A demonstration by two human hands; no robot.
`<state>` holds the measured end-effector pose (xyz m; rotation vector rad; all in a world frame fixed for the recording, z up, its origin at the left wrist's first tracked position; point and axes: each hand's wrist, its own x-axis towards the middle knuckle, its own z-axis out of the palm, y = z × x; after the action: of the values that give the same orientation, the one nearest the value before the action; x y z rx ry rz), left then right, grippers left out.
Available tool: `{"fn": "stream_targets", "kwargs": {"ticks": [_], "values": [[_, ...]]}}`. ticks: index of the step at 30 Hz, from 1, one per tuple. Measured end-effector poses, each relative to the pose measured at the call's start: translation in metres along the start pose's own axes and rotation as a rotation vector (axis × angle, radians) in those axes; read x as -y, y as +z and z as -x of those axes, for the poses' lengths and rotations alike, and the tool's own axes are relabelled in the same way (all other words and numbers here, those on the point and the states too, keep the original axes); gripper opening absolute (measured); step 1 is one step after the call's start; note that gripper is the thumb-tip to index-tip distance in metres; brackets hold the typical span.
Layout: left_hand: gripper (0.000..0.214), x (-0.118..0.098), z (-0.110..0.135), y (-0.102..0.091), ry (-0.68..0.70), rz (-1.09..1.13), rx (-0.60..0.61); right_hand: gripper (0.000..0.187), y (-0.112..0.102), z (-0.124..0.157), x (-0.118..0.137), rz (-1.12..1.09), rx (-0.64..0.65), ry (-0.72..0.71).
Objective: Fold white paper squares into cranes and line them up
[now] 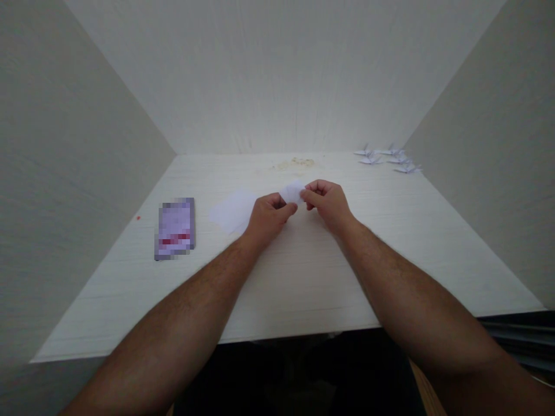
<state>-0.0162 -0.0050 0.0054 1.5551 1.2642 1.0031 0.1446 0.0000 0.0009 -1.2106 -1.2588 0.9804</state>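
Observation:
Between my two hands is a small piece of white paper (291, 191), held just above the desk. My left hand (271, 215) is closed on its left side, thumb in front. On the paper's right edge, the thumb and fingers of my right hand (326, 199) pinch it. Whether the paper has folds in it is hard to make out. Sheets of white paper (232, 212) lie on the desk just left of my left hand, partly covered by it.
A phone-like device (176, 228) with a blurred screen lies on the left of the white desk (299, 289). Several folded white paper cranes (407, 169) stand at the back right. Pale walls (277, 75) close the desk in on three sides. A small orange speck (138, 218) is near the left edge.

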Motion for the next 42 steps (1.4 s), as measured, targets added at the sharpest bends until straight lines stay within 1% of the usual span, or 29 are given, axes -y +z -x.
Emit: {"fn": "stream_targets", "kwargs": {"ticks": [5,8,10,15,22,24,27,30,35,38,42], "values": [[0.020,0.0021,-0.0006,0.0003,0.014,0.039,0.003,0.019,0.0008,0.0009,0.0009,-0.039,0.032,0.008],[0.021,0.0038,-0.0016,0.0011,0.037,0.065,0.010,0.017,0.0012,0.0022,0.0015,0.015,0.074,0.006],[0.023,0.0046,-0.0023,0.0014,0.046,0.070,0.016,0.016,0.0016,0.0035,0.0021,0.068,0.079,-0.001],[0.021,0.0053,-0.0031,0.0006,0.047,0.063,0.029,0.017,0.0022,0.0057,0.0039,0.088,0.042,-0.046],[0.019,0.0055,-0.0031,0.0000,0.021,0.072,0.057,0.019,0.0002,0.0038,0.0036,0.124,-0.006,-0.067],[0.019,0.0057,-0.0033,-0.0002,0.013,0.081,0.063,0.017,0.0001,0.0034,0.0035,0.108,-0.013,-0.075],[0.019,0.0063,-0.0034,-0.0005,-0.004,0.088,0.066,0.015,0.0000,0.0028,0.0032,0.060,-0.058,-0.075],[0.018,0.0072,-0.0030,-0.0004,-0.011,0.080,0.055,0.014,-0.0007,0.0019,0.0020,0.028,-0.086,-0.072],[0.019,0.0074,-0.0025,0.0004,0.034,0.100,0.048,0.014,-0.0022,0.0007,0.0005,0.022,-0.084,-0.082],[0.021,0.0073,-0.0033,0.0006,0.062,0.112,0.007,0.014,-0.0013,0.0014,0.0010,0.021,-0.065,-0.076],[0.016,0.0079,-0.0047,0.0011,0.092,0.136,-0.064,0.017,0.0017,0.0028,0.0010,0.041,-0.017,-0.073]]}}
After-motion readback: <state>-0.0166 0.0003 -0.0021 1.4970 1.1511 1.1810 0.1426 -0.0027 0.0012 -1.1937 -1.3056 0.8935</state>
